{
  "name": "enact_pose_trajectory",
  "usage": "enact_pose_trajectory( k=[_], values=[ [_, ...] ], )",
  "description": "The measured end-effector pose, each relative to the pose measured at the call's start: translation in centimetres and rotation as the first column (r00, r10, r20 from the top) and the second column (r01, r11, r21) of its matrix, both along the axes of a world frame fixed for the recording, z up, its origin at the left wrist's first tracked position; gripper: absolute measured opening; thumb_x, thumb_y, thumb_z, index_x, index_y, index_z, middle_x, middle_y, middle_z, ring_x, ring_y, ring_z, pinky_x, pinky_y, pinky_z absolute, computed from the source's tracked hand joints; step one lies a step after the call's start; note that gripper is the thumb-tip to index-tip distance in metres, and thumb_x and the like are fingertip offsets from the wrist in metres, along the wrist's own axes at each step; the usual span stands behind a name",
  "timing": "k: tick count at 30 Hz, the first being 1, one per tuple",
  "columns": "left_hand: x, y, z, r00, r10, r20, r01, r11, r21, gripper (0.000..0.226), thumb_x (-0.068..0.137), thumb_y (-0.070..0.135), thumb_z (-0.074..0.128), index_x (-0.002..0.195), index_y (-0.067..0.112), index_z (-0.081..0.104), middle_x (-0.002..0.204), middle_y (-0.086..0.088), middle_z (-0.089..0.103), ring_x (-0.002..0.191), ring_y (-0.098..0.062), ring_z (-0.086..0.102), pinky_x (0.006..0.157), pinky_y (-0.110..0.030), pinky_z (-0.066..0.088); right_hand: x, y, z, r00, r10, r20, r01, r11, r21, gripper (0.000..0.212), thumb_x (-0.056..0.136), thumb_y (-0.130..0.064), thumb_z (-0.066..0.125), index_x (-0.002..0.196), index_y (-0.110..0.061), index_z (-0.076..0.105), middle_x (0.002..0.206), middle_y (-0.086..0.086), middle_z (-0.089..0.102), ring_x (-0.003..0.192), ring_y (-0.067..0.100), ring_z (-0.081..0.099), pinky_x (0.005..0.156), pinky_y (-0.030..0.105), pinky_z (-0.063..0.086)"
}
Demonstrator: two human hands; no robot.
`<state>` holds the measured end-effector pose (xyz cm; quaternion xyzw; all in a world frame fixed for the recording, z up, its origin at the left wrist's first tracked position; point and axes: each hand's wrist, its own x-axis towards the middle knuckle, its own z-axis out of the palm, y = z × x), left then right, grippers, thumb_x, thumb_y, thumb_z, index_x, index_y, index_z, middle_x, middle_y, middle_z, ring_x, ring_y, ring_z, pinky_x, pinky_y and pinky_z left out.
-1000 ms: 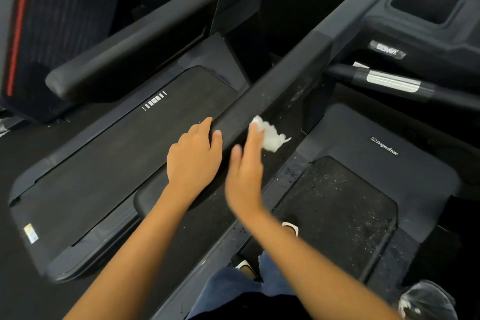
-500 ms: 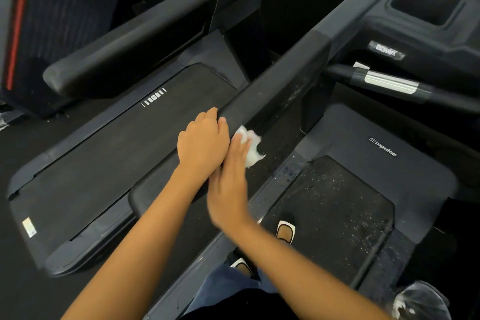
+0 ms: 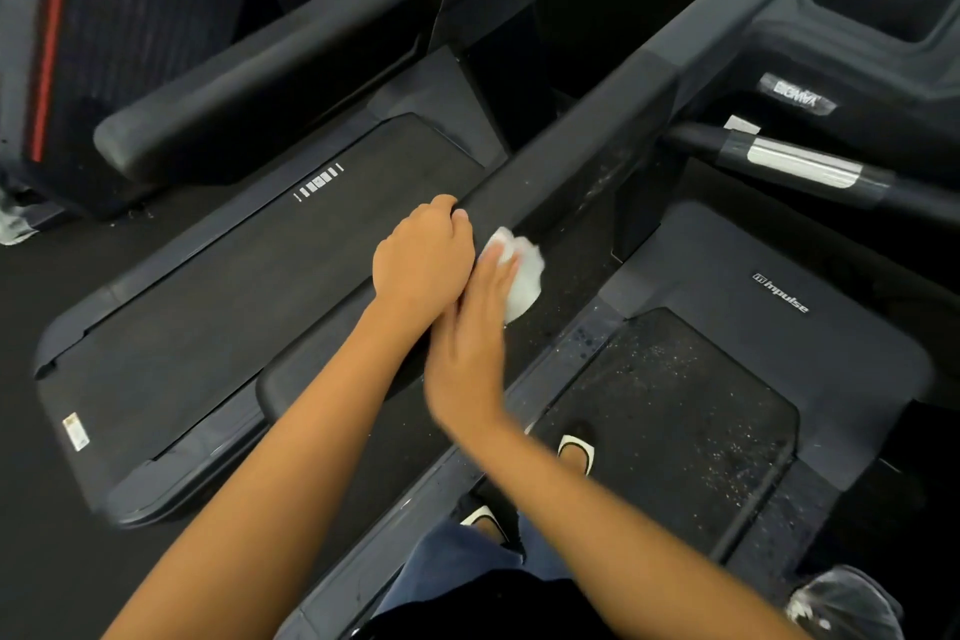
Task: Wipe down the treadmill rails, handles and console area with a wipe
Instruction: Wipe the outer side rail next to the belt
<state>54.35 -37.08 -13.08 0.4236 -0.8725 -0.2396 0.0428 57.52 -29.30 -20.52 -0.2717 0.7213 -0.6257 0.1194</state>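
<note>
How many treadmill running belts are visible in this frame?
2: one belt left of the rail being wiped, and a speckled, dusty belt right of it, under the person's feet. Any others are out of view.

the right hand (image 3: pixel 470 343) is smearing with motion blur, so its fingers are not separating cleanly. it is covering the near part of the white wipe (image 3: pixel 522 276). the left hand (image 3: pixel 423 260) is hiding the stretch of rail (image 3: pixel 571 161) beneath it, its fingertips curling out of sight toward 12 o'clock. a clear, crinkled thing (image 3: pixel 844 605), possibly a plastic bag, is running off the frame at 5 o'clock. the console label (image 3: pixel 797 99) is blurring beyond reading.
</note>
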Motion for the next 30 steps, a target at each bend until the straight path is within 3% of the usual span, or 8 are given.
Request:
enact_pose_trajectory(
  k=[3,5,9,12,15,19,26,30],
  values=[
    [-0.9,0.0,0.1,1.0,-0.009,-0.013,0.009,1.0,0.005,0.035,0.101,0.027,0.027,0.117,0.014,0.056,0.106,-0.004,0.062,0.082,-0.021,0.047,0.073,-0.033,0.032,1.4,1.7,-1.0,0.992,0.11,-0.069,-0.106,0.993,0.06,0.062,0.104,-0.024,0.029,0.147,-0.012,-0.014,0.159,-0.002,-0.016,0.146,0.015,-0.02,0.122,0.036,0.004],
    [-1.3,0.0,0.2,1.0,-0.007,-0.01,0.008,1.0,0.012,0.034,0.101,0.027,0.027,0.115,0.014,0.056,0.104,-0.002,0.061,0.082,-0.021,0.047,0.072,-0.033,0.031,-2.3,0.7,0.1,0.995,0.002,-0.101,0.002,0.999,0.049,0.059,0.104,-0.021,0.027,0.146,-0.011,-0.013,0.154,-0.007,-0.019,0.145,0.013,-0.021,0.12,0.026,-0.005],
    [-1.6,0.0,0.0,1.0,-0.005,-0.025,0.004,1.0,-0.023,0.034,0.101,0.027,0.027,0.114,0.014,0.056,0.1,-0.003,0.062,0.08,-0.022,0.051,0.071,-0.033,0.033,-11.9,-2.0,2.9,0.98,-0.191,0.05,0.186,0.977,0.101,0.059,0.105,-0.02,0.027,0.152,-0.006,-0.006,0.158,0.009,-0.019,0.147,0.02,-0.018,0.121,0.034,-0.005],
    [-1.9,0.1,0.0,1.0,0.005,-0.023,-0.005,1.0,-0.015,0.034,0.101,0.027,0.027,0.115,0.016,0.056,0.099,-0.001,0.061,0.08,-0.021,0.05,0.071,-0.033,0.032,-11.3,-2.5,2.4,0.971,-0.235,0.041,0.232,0.97,0.066,0.06,0.104,-0.019,0.028,0.152,-0.006,-0.006,0.159,0.008,-0.018,0.146,0.014,-0.02,0.119,0.027,-0.007],
    [-2.7,0.0,0.1,1.0,0.005,-0.027,-0.005,1.0,0.009,0.033,0.101,0.027,0.028,0.115,0.016,0.056,0.094,0.003,0.056,0.079,-0.019,0.048,0.072,-0.033,0.031,-5.1,-1.0,0.9,0.991,-0.132,0.032,0.131,0.991,0.02,0.063,0.103,-0.019,0.029,0.147,-0.016,-0.016,0.155,-0.01,-0.02,0.145,0.01,-0.021,0.121,0.03,-0.004],
    [-3.7,0.0,0.1,0.999,-0.008,-0.038,0.008,1.0,0.015,0.033,0.101,0.028,0.028,0.114,0.016,0.056,0.095,0.002,0.058,0.082,-0.019,0.052,0.071,-0.033,0.033,-4.1,0.5,-0.6,1.0,0.005,-0.031,-0.003,0.998,0.066,0.065,0.102,-0.023,0.029,0.143,-0.016,-0.021,0.155,-0.003,-0.025,0.144,0.013,-0.025,0.12,0.029,-0.006],
    [-5.4,0.3,0.4,0.999,-0.02,-0.043,0.02,1.0,-0.001,0.034,0.101,0.026,0.028,0.117,0.013,0.056,0.098,-0.002,0.058,0.08,-0.02,0.049,0.071,-0.033,0.033,-16.3,-2.4,2.8,0.941,-0.319,0.11,0.301,0.941,0.153,0.068,0.103,-0.025,0.033,0.15,0.0,-0.01,0.159,0.017,-0.016,0.147,0.022,-0.018,0.12,0.033,-0.005],
    [-7.1,0.3,0.5,0.998,-0.02,-0.053,0.022,0.999,0.026,0.034,0.1,0.025,0.03,0.117,0.011,0.056,0.094,0.001,0.054,0.081,-0.019,0.047,0.071,-0.032,0.032,-13.1,-2.5,2.0,0.947,-0.309,0.087,0.299,0.947,0.118,0.068,0.103,-0.027,0.032,0.15,-0.005,-0.013,0.159,0.012,-0.017,0.147,0.019,-0.018,0.121,0.036,-0.003]
  ],
)
